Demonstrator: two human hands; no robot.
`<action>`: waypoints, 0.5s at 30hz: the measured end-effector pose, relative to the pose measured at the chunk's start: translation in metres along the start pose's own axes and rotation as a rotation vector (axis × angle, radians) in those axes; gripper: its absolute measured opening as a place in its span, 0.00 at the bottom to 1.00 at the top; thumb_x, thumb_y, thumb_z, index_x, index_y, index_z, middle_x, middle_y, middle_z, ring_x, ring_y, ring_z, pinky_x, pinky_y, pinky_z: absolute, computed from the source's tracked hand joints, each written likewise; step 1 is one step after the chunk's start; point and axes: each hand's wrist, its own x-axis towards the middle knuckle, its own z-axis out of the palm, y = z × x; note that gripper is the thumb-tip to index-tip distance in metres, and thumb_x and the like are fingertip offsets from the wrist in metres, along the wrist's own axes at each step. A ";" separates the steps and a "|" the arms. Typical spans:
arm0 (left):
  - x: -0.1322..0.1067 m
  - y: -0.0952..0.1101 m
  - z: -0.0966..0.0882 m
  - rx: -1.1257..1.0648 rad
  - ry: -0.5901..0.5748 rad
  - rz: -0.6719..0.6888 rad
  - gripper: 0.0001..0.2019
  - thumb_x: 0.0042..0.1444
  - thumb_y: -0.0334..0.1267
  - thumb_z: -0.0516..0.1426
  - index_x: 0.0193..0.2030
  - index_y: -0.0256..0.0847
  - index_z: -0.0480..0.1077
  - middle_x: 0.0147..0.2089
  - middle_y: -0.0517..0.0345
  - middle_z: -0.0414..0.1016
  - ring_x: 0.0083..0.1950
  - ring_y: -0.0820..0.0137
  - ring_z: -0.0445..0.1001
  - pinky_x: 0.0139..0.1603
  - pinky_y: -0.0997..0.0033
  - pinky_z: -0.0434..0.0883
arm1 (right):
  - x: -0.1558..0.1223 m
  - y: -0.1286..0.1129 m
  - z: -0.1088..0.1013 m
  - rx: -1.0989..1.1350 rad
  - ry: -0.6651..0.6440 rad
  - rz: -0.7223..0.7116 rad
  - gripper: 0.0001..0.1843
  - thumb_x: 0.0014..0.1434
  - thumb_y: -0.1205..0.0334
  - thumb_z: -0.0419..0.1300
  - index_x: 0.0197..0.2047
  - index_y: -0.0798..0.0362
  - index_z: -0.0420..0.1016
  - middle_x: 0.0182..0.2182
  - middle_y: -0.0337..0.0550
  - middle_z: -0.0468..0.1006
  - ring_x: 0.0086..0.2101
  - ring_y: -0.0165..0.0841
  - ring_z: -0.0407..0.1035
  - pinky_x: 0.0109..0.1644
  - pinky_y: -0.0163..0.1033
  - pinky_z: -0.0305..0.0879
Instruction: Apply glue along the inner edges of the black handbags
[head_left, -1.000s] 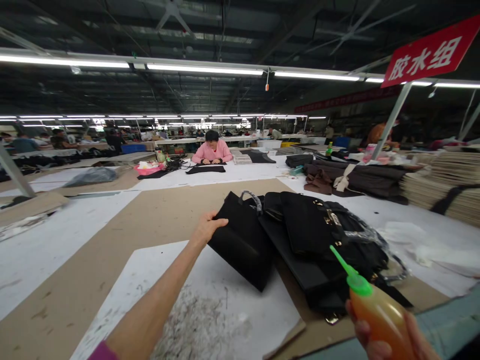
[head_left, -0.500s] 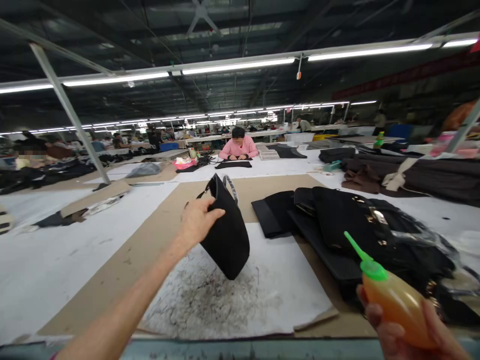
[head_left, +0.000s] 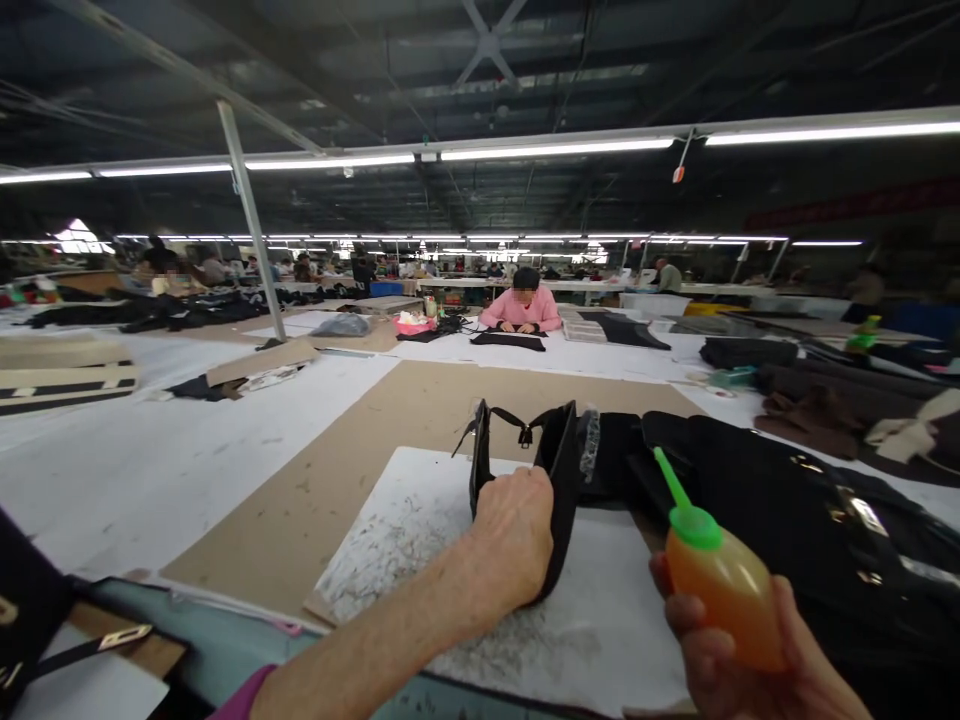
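A black handbag [head_left: 564, 500] stands upright over a smudged white sheet [head_left: 600, 590], its top open and a strap with a small buckle across the opening. My left hand [head_left: 514, 535] is closed on the bag's near side, its fingertips hidden in the opening. A squeeze bottle [head_left: 724, 590] with a green cap and thin slanted nozzle, filled with orange liquid, is gripped in my right hand [head_left: 720, 650]. The bottle's tip points up and left, apart from the bag. Black bags [head_left: 757, 510] with gold-coloured metal fittings lie beside it on the right.
Brown board [head_left: 300, 500] covers part of the white table. At lower left, another black item with a metal buckle [head_left: 124, 636] sits near the table edge. Across the table a person in pink [head_left: 529, 305] leans over black pieces. A post [head_left: 251, 220] rises at left.
The bag has turned so its opening faces up toward me, and my left hand has shifted from its upper side edge into the opening. The view has swung left. The bottle stays in my right hand.
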 end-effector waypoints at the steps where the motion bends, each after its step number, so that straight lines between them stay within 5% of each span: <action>1: 0.000 0.000 0.001 -0.006 0.018 0.014 0.10 0.52 0.26 0.51 0.40 0.36 0.69 0.38 0.39 0.75 0.39 0.53 0.75 0.36 0.60 0.67 | 0.000 0.003 0.009 0.020 0.030 -0.024 0.36 0.38 0.70 0.75 0.51 0.54 0.69 0.39 0.49 0.75 0.29 0.31 0.71 0.34 0.35 0.74; 6: 0.006 -0.024 -0.011 -0.216 0.094 -0.076 0.06 0.51 0.31 0.53 0.27 0.40 0.70 0.30 0.49 0.75 0.36 0.56 0.74 0.36 0.61 0.65 | -0.003 0.011 0.026 0.022 0.082 -0.112 0.44 0.34 0.70 0.76 0.54 0.49 0.63 0.45 0.50 0.73 0.31 0.33 0.72 0.28 0.32 0.73; 10: 0.013 -0.076 -0.030 -0.995 0.089 -0.038 0.07 0.49 0.40 0.58 0.32 0.38 0.72 0.28 0.57 0.75 0.33 0.64 0.73 0.34 0.68 0.68 | -0.006 -0.004 0.008 0.045 0.023 -0.229 0.42 0.44 0.69 0.71 0.60 0.50 0.58 0.49 0.53 0.69 0.33 0.34 0.72 0.31 0.34 0.74; 12: 0.019 -0.103 -0.032 -1.350 0.278 -0.109 0.13 0.45 0.43 0.62 0.34 0.37 0.73 0.29 0.58 0.76 0.32 0.67 0.73 0.35 0.70 0.70 | -0.006 -0.015 0.003 0.135 0.005 -0.322 0.36 0.52 0.64 0.66 0.61 0.53 0.57 0.49 0.55 0.68 0.33 0.33 0.71 0.31 0.34 0.74; 15: 0.030 -0.132 -0.017 -1.614 0.599 -0.388 0.06 0.45 0.36 0.62 0.29 0.38 0.71 0.26 0.61 0.74 0.29 0.72 0.71 0.32 0.76 0.70 | -0.005 -0.026 0.011 0.248 0.005 -0.384 0.25 0.64 0.53 0.53 0.61 0.54 0.59 0.47 0.55 0.67 0.31 0.32 0.69 0.29 0.34 0.73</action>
